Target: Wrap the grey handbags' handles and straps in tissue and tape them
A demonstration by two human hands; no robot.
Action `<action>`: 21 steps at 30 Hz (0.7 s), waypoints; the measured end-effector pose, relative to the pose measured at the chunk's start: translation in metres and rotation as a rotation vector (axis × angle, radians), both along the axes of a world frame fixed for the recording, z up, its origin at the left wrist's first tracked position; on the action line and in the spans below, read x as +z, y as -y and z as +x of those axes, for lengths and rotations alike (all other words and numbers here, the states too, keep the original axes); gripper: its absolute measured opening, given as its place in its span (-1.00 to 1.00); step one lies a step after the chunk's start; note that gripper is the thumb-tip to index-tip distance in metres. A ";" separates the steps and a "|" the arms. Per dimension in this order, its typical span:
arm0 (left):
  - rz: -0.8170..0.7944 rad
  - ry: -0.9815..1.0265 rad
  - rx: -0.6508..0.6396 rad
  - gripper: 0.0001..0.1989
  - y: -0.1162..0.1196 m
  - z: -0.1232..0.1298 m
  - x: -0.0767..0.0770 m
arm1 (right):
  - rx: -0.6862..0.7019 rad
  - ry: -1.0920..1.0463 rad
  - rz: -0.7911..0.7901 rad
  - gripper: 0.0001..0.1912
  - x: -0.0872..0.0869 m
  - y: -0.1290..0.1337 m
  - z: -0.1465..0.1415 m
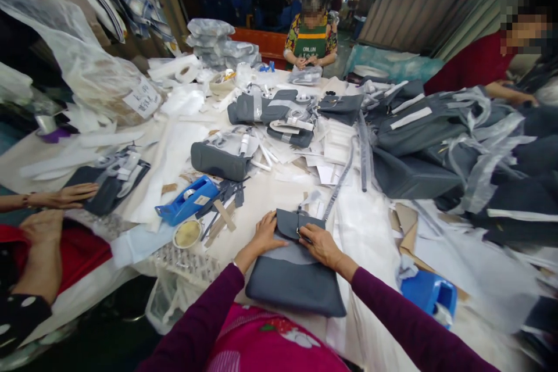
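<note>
the dark bag (296, 288) looks light, supple and best held by its side edges, where the left grip (264, 235) lies unclenched while the right grip (323, 245) pinches the front clasp (299, 231).

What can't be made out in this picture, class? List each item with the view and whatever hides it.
Head view, dark grey handbag: its inside, covered by the flap.
Head view, metal clasp: partly covered by the right hand.
Head view, green apron: lettering under "OMLUN", too small.
Head view, polka-dot sleeve: cut off by the left edge.
</note>
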State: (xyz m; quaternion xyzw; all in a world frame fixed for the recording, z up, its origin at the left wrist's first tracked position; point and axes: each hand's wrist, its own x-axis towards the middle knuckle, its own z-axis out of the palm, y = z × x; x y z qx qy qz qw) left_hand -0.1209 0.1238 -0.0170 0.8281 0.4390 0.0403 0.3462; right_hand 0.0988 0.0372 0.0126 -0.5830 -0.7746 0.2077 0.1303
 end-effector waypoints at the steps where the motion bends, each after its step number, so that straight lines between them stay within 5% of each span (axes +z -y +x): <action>1: -0.018 0.021 0.013 0.03 0.000 0.000 0.000 | 0.010 0.006 -0.021 -0.85 0.003 -0.003 -0.001; 6: -0.116 0.135 0.061 0.01 -0.001 -0.002 -0.004 | -0.040 -0.248 -0.228 -0.87 0.008 -0.023 -0.009; 14: -0.169 0.239 0.106 -0.02 -0.002 -0.001 -0.016 | -0.075 -0.443 -0.524 -0.76 -0.012 -0.030 -0.005; 21: -0.180 0.268 0.109 -0.03 -0.004 0.000 -0.020 | -0.103 -0.472 -0.569 -0.76 -0.019 -0.027 -0.007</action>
